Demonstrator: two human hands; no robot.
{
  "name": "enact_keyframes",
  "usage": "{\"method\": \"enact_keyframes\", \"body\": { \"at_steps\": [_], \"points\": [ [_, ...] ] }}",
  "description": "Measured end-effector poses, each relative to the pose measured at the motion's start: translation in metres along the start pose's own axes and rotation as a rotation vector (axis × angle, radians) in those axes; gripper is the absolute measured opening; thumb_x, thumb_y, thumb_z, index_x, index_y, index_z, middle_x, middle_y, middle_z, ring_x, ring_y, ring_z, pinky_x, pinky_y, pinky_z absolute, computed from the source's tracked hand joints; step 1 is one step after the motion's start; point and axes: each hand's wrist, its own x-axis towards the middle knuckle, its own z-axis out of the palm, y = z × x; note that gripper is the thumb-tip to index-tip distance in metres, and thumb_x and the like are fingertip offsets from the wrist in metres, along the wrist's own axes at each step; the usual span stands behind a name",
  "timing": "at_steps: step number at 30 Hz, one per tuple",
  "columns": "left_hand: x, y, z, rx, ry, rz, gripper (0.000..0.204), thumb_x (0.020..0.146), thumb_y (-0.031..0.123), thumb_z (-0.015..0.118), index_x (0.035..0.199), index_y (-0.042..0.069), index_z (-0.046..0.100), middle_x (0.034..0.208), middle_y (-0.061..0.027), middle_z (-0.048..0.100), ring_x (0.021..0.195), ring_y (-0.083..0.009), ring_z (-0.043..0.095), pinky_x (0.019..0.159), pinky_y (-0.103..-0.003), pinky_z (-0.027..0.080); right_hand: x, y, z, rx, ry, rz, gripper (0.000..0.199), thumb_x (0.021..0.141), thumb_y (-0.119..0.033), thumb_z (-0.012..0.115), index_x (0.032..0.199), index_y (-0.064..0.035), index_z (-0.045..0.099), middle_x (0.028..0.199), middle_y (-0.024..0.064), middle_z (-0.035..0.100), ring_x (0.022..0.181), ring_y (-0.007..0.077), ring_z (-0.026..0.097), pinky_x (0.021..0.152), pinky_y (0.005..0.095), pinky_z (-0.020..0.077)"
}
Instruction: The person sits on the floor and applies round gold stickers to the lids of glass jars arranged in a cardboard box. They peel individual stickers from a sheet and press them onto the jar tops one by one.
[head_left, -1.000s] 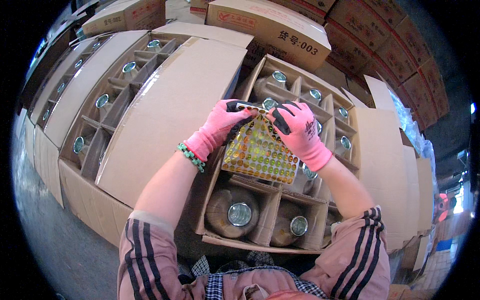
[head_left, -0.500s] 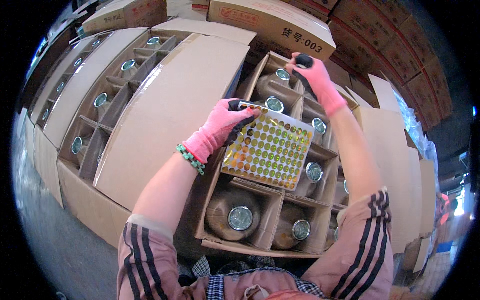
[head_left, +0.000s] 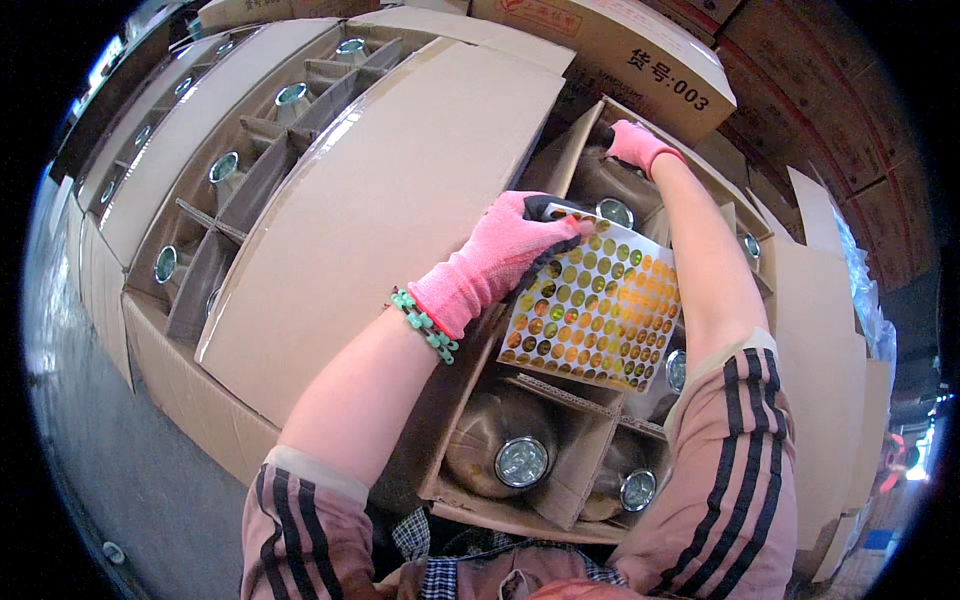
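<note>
My left hand point(head_left: 510, 250), in a pink glove with black-coated fingers, pinches the upper left corner of a sheet of round gold stickers point(head_left: 600, 305). The shiny sheet hangs tilted over an open cardboard box point(head_left: 470, 515) with dividers. Large round glass bottles with silvery rims stand in its compartments, such as one at the near left point(head_left: 521, 461). My right hand point(head_left: 640, 147), gloved alike, reaches into the far left compartment. Its curled fingers cover the mouth of the brownish bottle point(head_left: 612, 180) there. What they hold, if anything, is hidden.
Another partitioned box point(head_left: 200, 400) of glass bottles stands to the left, a broad flap point(head_left: 390, 190) lying between the two. A closed carton point(head_left: 620, 65) sits at the far side, and stacked cartons point(head_left: 810, 130) rise behind. Raised flaps point(head_left: 820, 350) line the right.
My right hand has moved from above the box down onto the far left bottle. The sticker sheet stays in my left hand, its sheen changed. The whole view has shifted slightly.
</note>
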Motion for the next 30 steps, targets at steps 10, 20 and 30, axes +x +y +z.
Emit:
{"method": "enact_keyframes", "body": {
  "at_steps": [10,20,30],
  "points": [
    [0.001,-0.001,-0.001,-0.049,-0.009,-0.027,0.023,0.073,0.017,0.07,0.087,0.001,0.064,0.074,-0.0017,0.062,0.065,-0.0073,0.056,0.059,-0.022,0.046,-0.038,-0.039,-0.025,-0.274,0.208,0.142,0.032,0.071,-0.016,0.059,0.102,-0.0076,0.06,0.117,0.0141,0.049,0.114,0.0316,0.042,0.092,0.0442,0.0374],
    [-0.001,-0.006,-0.006,-0.081,-0.03,0.034,0.019,0.076,0.016,0.066,0.087,0.001,0.062,0.078,-0.0037,0.062,0.069,-0.01,0.057,0.064,-0.025,0.047,-0.292,-0.093,-0.102,0.414,0.706,-0.142,0.049,0.074,-0.008,0.064,0.119,-0.0016,0.046,0.116,0.0144,0.051,0.114,0.0257,0.044,0.097,0.0368,0.0334],
    [-0.017,0.034,-0.024,-0.16,0.143,0.066,0.019,0.081,0.022,0.059,0.086,0.005,0.061,0.079,-0.0019,0.06,0.069,-0.0109,0.057,0.064,-0.025,0.048,-0.504,-0.127,-0.017,0.64,0.547,0.09,0.028,0.066,-0.007,0.064,0.091,-0.0022,0.052,0.117,0.0165,0.047,0.115,0.0384,0.037,0.096,0.0488,0.0275]
  ]
}}
